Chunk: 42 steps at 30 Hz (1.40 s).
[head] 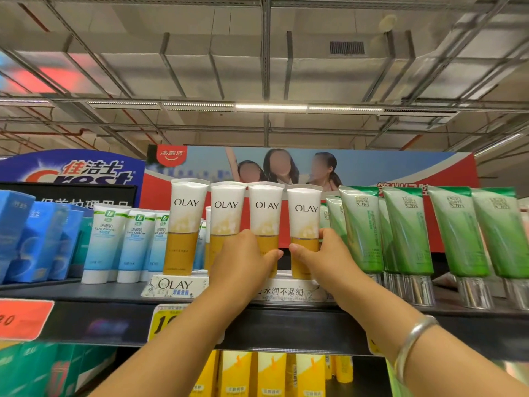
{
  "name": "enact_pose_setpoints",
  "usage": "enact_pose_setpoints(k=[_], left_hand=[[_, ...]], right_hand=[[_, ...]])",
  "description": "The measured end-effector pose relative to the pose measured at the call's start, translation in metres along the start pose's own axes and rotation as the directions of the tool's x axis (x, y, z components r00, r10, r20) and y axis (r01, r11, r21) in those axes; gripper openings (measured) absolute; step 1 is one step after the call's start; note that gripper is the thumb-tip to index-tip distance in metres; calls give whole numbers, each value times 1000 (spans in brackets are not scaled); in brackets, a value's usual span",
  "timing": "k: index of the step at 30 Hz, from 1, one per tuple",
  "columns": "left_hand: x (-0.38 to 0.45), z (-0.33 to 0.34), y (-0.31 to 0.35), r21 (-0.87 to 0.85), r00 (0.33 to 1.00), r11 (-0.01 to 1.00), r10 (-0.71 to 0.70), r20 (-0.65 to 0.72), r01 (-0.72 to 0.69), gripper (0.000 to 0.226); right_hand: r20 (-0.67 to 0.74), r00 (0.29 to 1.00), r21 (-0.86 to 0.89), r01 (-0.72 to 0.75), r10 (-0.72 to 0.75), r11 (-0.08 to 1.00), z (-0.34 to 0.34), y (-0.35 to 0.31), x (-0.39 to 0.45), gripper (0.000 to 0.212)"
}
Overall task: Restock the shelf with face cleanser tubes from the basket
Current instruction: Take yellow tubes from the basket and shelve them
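Left hand (243, 253) grips third white-and-amber plastic cleanser tube (266, 213) | right hand (317, 250) grips fourth tube (305, 216) | light, squashy; hold low.

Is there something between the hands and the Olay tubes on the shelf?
Nothing visible: the left hand grips the third Olay tube and the right hand grips the fourth Olay tube.

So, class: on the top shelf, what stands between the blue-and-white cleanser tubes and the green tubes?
In the head view, four white-and-gold Olay tubes stand between the blue-and-white tubes and the green tubes.
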<state>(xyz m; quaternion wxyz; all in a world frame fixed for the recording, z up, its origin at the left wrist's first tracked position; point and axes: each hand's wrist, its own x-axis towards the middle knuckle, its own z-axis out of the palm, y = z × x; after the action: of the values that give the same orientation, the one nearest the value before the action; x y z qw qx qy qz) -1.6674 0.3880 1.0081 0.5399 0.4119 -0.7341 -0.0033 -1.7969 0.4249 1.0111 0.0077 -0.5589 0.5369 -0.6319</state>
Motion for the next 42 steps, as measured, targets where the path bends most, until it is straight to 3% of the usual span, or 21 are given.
enact_pose_setpoints(k=[9, 13, 15, 19, 24, 27, 30, 35, 38, 42], left_hand=[[-6, -12, 5, 0, 990, 1000, -27, 139, 27, 21], [-26, -28, 3, -141, 995, 988, 77, 60, -68, 33], [-41, -39, 2, -236, 994, 967, 105, 10, -100, 35], [-81, -49, -7, -390, 979, 911, 184, 86, -137, 15], [-143, -38, -34, -613, 930, 786, 162, 329, 80, 7], [-193, -19, -52, -671, 859, 690, 140, 492, 271, 12], [-255, 6, -69, -661, 746, 577, 128, 654, 480, 18], [-360, 46, -79, -524, 527, 539, 165, 834, 660, 20], [-415, 61, -69, -412, 373, 553, 188, 909, 724, 18], [-476, 77, -43, -267, 182, 561, 204, 962, 783, 14]], right_hand=[[15, 1000, -305, -14, 20, 952, -6, -8, -7, 27], [8, 998, -367, 61, -62, 928, -15, -16, -24, 30], [-26, 997, -353, 64, -78, 934, -20, -22, -36, 33], [-10, 998, -230, 50, -54, 972, -34, -30, -75, 8], [-10, 994, -174, -112, 112, 978, -50, -18, -155, 12], [-17, 961, -163, -274, 275, 948, -57, 7, -214, 12], [-34, 886, -191, -460, 463, 867, -69, 37, -277, 10], [-117, 674, -158, -738, 730, 656, -103, 76, -391, 12], [-178, 539, -144, -842, 823, 520, -131, 91, -462, 13], [-263, 352, 18, -929, 899, 369, -169, 99, -544, 8]])
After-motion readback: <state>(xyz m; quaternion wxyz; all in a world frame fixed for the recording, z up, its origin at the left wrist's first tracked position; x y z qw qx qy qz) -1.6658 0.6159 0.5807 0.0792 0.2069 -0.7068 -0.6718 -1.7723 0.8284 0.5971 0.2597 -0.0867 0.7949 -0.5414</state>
